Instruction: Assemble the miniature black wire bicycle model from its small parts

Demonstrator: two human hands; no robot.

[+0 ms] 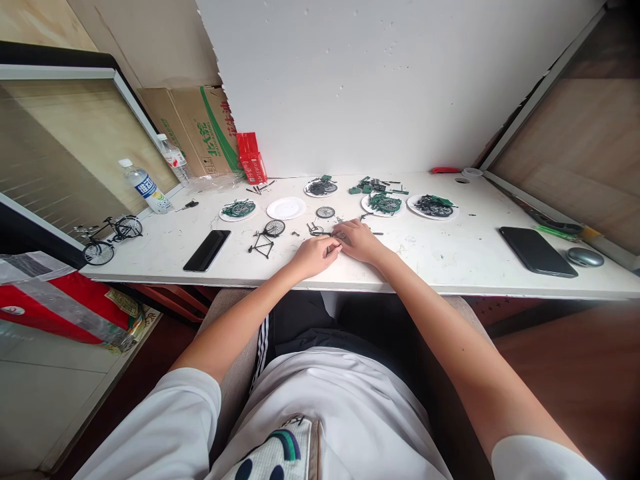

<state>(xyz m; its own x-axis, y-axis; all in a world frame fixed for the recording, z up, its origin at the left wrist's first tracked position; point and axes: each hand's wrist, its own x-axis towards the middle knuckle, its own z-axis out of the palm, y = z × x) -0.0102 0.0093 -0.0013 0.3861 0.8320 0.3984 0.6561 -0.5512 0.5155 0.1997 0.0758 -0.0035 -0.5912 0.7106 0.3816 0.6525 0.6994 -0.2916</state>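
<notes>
My left hand (316, 256) and my right hand (358, 240) meet at the middle of the white table (450, 260), fingers curled round a small dark part I cannot make out. Just left of them lies a partly built black model bicycle frame with one wheel (267, 237). A loose small wheel (325, 213) and some dark metal bits (315, 230) lie just beyond my fingers.
Paper plates hold green and black parts (384, 203) (433, 207) (239, 210) (321, 188); one plate (285, 208) is bare. A finished model bicycle (106, 238) stands far left. Phones (207, 250) (537, 251), water bottle (147, 187), red box (251, 158), mouse (585, 257).
</notes>
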